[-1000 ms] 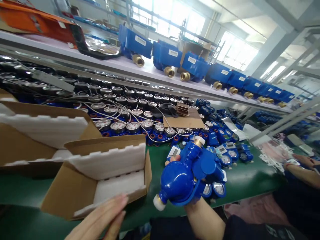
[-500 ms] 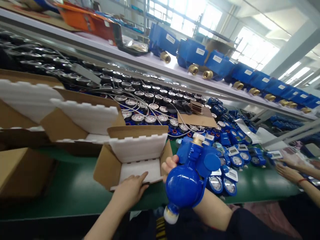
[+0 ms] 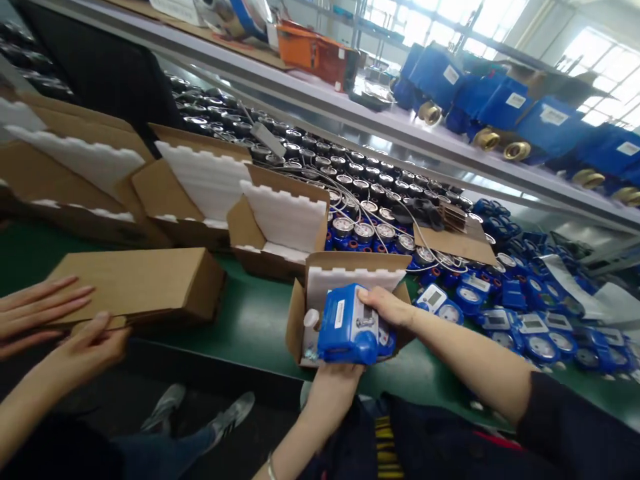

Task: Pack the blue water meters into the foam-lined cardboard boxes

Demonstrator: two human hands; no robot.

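Blue meter moved to open box, both hands on it, co-worker's hands appearing left

A meter is over the front open box on the bench; a closed box lies left, other meters right.

An orange case sits on the shelf, cardboard sheet below.

The green bench carries some open boxes, one closed box and many meters. On the shelf stand blue units and an orange object.
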